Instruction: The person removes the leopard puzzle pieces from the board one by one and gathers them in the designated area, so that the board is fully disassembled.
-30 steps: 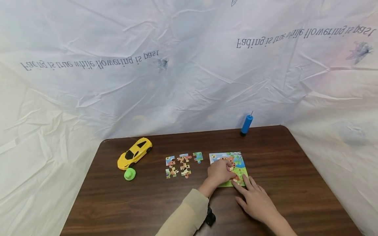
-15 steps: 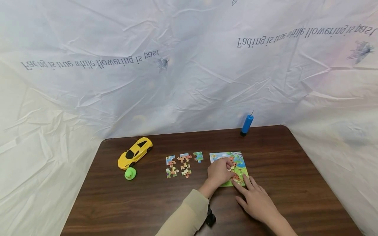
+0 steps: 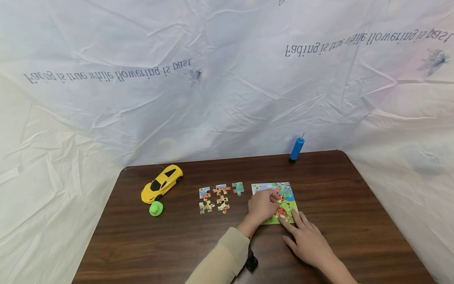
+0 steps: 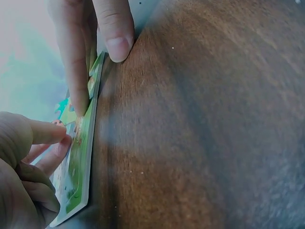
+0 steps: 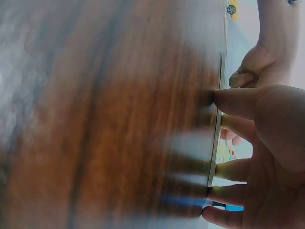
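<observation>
A square jigsaw puzzle [image 3: 291, 200] with a cartoon picture lies on the brown table, partly hidden by my left hand [image 3: 263, 206]. The left hand is over its left half. In the left wrist view its thumb [image 4: 45, 132] and forefinger come together at a puzzle piece [image 4: 71, 127], mostly hidden, at the board's surface. My right hand [image 3: 307, 240] lies at the near right corner with straight fingers. Some of its fingertips touch the board, and its thumb rests on the table in the right wrist view.
Several loose puzzle pieces [image 3: 222, 204] lie left of the board. Farther left are a yellow toy car [image 3: 162, 184] and a green rubber duck [image 3: 156, 209]. A blue hand pump [image 3: 297, 149] stands at the table's back edge, before a white cloth [image 3: 227, 98].
My left thumb has drawn back to the left toward the fingers, showing more of the puzzle's lower middle. The right hand and the loose pieces have stayed put.
</observation>
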Demonstrator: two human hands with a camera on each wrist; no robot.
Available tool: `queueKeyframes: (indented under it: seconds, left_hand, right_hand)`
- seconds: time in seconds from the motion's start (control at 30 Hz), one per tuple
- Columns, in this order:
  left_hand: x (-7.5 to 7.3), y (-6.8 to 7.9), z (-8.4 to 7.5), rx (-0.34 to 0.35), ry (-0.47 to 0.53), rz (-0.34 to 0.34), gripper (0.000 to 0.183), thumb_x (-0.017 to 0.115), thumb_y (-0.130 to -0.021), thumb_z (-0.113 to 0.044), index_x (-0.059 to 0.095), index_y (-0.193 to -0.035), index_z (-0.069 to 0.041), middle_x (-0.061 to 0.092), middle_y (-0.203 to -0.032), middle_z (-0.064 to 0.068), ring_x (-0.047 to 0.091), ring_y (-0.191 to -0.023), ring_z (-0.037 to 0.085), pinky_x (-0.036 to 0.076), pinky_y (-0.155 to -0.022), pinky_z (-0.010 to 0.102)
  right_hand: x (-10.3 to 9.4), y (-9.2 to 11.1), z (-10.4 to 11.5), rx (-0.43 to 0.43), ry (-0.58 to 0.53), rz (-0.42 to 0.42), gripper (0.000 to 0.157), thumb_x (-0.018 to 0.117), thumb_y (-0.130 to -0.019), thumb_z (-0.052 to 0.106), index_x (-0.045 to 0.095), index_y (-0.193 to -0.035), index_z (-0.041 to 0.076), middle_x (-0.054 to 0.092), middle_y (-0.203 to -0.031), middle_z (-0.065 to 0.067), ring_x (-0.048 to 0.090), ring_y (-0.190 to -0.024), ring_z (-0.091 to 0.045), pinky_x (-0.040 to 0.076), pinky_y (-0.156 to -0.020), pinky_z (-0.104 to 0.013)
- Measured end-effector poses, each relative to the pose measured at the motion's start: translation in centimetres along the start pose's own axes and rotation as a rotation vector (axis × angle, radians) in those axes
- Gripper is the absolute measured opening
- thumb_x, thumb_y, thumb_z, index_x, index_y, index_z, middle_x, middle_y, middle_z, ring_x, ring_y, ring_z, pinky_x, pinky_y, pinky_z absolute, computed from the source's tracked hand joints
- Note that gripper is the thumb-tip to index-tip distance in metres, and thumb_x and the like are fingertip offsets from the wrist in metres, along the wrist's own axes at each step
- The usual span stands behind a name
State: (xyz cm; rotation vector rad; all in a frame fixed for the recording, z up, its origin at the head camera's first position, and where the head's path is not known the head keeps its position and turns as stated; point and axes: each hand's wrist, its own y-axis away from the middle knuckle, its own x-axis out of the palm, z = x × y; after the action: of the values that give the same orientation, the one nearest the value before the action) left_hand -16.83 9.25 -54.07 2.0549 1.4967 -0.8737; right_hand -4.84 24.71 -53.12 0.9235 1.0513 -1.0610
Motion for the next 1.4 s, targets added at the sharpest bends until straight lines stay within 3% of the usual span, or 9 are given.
queueKeyframes:
  seconds: [0.2,0.6,0.97,1.17,1.3,1.4]
  left_hand:
    - [0.1,-0.1,0.4,0.015,0.040,-0.006,0.008,0.077,-0.091,-0.021,0.079,-0.092,-0.029,0.069,-0.081,-0.020,0.060,-0.070,-0.001,0.049,-0.062,0.030]
    - [-0.8,0.0,0.3,-0.041,0.184,0.006,0.005,0.078,-0.093,-0.025,0.081,-0.090,-0.027,0.069,-0.079,-0.021,0.059,-0.069,-0.004,0.049,-0.062,0.026]
    - [-4.6,2.2,1.4,-0.017,0.252,-0.012,0.006,0.076,-0.096,-0.028,0.081,-0.098,-0.025,0.072,-0.088,-0.015,0.062,-0.074,0.002,0.050,-0.064,0.030]
    - [-7.1,3.2,3.3,-0.018,0.259,-0.033,0.006,0.077,-0.095,-0.026,0.081,-0.099,-0.024,0.071,-0.088,-0.016,0.065,-0.079,0.003,0.054,-0.074,0.036]
    - [-8.8,3.7,4.8,-0.013,0.223,-0.065,0.005,0.076,-0.096,-0.026,0.081,-0.098,-0.024,0.072,-0.086,-0.015,0.068,-0.084,0.007,0.050,-0.099,0.044]
    - [-9.9,4.0,6.0,-0.013,0.207,-0.080,0.005,0.076,-0.096,-0.024,0.081,-0.098,-0.022,0.072,-0.088,-0.012,0.069,-0.089,0.014,0.048,-0.101,0.048]
  right_hand:
    - [0.1,0.0,-0.1,-0.004,0.004,-0.008,0.056,0.073,-0.097,0.037,0.060,-0.150,0.021,0.040,-0.157,-0.030,0.039,-0.141,-0.055,0.043,-0.098,-0.070]
    - [0.3,-0.1,-0.1,-0.011,0.001,-0.009,0.057,0.072,-0.098,0.038,0.058,-0.151,0.022,0.039,-0.158,-0.029,0.038,-0.141,-0.055,0.042,-0.099,-0.069]
    - [0.2,-0.1,-0.1,-0.004,-0.005,0.006,0.058,0.072,-0.098,0.038,0.056,-0.152,0.024,0.038,-0.159,-0.029,0.037,-0.142,-0.055,0.042,-0.099,-0.070]
    - [0.3,-0.1,-0.1,-0.009,0.004,0.013,0.059,0.072,-0.098,0.038,0.055,-0.153,0.024,0.038,-0.159,-0.030,0.037,-0.142,-0.056,0.042,-0.099,-0.070]
    - [0.2,0.0,-0.1,-0.018,0.006,-0.001,0.059,0.072,-0.098,0.038,0.056,-0.153,0.023,0.038,-0.158,-0.031,0.038,-0.141,-0.056,0.043,-0.098,-0.070]
    - [0.1,0.0,0.0,-0.022,0.005,-0.003,0.059,0.072,-0.098,0.037,0.055,-0.153,0.022,0.038,-0.158,-0.031,0.038,-0.141,-0.057,0.043,-0.098,-0.070]
